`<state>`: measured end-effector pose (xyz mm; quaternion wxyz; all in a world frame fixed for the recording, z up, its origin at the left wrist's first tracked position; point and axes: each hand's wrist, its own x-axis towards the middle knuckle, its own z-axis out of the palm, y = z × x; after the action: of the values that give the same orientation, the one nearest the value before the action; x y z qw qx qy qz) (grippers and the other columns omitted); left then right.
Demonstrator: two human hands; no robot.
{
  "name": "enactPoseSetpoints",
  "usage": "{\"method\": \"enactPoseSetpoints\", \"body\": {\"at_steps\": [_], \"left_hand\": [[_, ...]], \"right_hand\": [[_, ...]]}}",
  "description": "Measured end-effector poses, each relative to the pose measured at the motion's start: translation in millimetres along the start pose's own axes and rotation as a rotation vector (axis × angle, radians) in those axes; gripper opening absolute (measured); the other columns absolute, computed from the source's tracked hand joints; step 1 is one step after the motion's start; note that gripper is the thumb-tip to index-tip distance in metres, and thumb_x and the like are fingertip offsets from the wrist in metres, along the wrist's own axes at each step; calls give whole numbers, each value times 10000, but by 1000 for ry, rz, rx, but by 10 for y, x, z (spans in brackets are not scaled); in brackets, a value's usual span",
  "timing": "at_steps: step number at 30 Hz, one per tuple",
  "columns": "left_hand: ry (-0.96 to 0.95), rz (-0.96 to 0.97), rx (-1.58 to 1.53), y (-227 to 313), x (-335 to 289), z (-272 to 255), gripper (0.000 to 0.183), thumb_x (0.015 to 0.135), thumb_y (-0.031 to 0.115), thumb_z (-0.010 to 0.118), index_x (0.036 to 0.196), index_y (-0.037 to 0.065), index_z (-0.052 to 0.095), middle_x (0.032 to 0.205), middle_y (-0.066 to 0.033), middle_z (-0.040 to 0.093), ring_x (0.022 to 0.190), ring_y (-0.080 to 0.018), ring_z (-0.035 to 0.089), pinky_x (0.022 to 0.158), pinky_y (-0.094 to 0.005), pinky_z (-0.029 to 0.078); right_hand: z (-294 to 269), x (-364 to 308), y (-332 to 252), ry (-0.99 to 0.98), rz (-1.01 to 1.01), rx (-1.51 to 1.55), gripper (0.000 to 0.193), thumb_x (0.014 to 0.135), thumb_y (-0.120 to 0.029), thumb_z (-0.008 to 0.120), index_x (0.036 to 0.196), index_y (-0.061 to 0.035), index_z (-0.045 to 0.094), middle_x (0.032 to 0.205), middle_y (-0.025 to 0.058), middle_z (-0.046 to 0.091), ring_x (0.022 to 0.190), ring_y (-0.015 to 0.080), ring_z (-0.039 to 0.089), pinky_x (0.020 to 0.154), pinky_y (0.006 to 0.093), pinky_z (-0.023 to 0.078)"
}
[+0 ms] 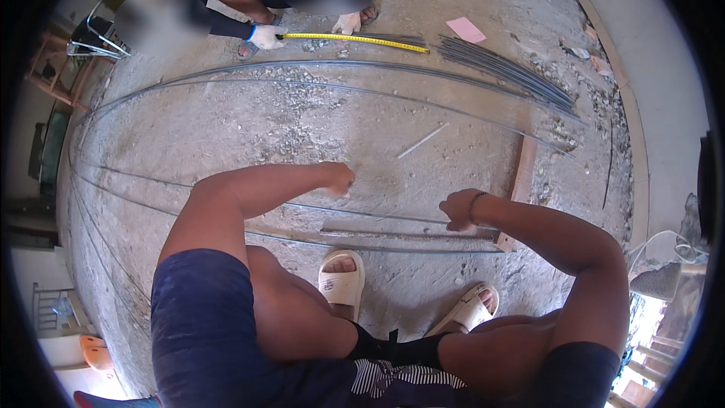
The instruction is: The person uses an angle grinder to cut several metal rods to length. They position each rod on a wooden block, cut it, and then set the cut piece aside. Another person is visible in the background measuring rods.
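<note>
Nearest the wearer, two cream sandals (341, 281) stand flat on the rough concrete floor (287, 136), set apart. Just ahead of them the near rod (423, 250) runs left to right, with a bar (408, 236) beyond it and the second rod (362, 212) beyond that. The right ends of the near rod and the bar reach the near end of a wooden board (521, 181).

The right hand (458, 210), a dark band at its wrist, is bent downward at the second rod, fingers curled; whether it grips the rod cannot be told. The left hand (336, 180) is above the floor just beyond the same rod, fingers folded in; any content is hidden.

Farther out, a short pale stick (423, 140) lies at a slant. Past it, long rods (325, 63) bow across the floor. Beyond these, a rod bundle (506, 68) lies at right, near a pink sheet (466, 29). At the far side, a co-worker's gloved hand (266, 36) holds one end of an extended yellow tape measure (355, 39).
</note>
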<state>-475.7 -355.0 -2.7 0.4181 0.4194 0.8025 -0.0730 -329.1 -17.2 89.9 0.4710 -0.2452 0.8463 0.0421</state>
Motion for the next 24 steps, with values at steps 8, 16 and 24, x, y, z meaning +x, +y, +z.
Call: {"method": "enactPoseSetpoints", "body": {"at_steps": [8, 16, 24], "left_hand": [[-92, 82, 6, 109, 92, 118, 538, 944, 507, 703, 1202, 35, 732, 1180, -228, 730, 1132, -418, 688, 948, -526, 538], [-185, 212, -70, 258, 224, 6, 555, 908, 577, 725, 1104, 59, 755, 1089, -206, 752, 1056, -379, 715, 908, -479, 551], [169, -12, -87, -115, 347, -434, 349, 903, 361, 748, 1077, 59, 743, 1101, -204, 734, 1056, -395, 696, 922, -476, 554]], "right_hand": [[247, 203, -30, -81, -42, -24, 445, 913, -267, 678, 1295, -39, 697, 1237, 207, 734, 1180, 360, 700, 984, 476, 565], [620, 634, -107, 136, 42, 298, 610, 845, -401, 774, 1290, -16, 614, 1247, 249, 686, 1195, 437, 660, 987, 505, 554], [918, 650, -556, 471, 138, 677, 492, 958, -371, 677, 1331, -62, 592, 1280, 241, 666, 1233, 432, 635, 1034, 572, 493]]}}
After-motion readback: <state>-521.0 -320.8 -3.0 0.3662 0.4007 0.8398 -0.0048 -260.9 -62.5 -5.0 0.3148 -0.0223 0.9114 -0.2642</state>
